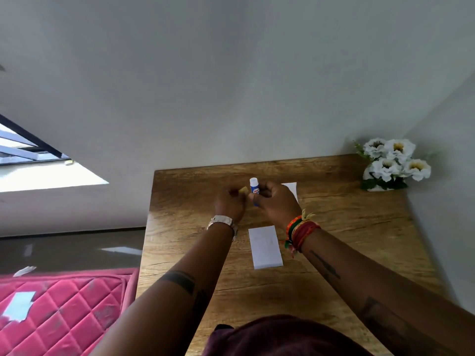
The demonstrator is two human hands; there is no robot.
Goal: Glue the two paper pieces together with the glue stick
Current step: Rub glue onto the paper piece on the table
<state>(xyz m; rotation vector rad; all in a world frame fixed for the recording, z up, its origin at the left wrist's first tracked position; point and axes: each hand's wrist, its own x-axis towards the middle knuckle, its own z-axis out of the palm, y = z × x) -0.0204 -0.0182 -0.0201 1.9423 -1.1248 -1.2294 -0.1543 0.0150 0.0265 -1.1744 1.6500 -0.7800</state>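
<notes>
My right hand [276, 200] grips a small blue and white glue stick [254, 187] upright above the wooden table [195, 253], its white tip bare. My left hand [230, 204] pinches the yellow cap [243, 190] just left of the stick. One white paper piece [265, 246] lies flat on the table between my forearms. The second white paper piece [291, 188] lies farther back, partly hidden behind my right hand.
A bunch of white artificial flowers [394, 164] stands at the table's far right corner against the wall. A pink quilted mattress [64, 309] lies on the floor to the left of the table.
</notes>
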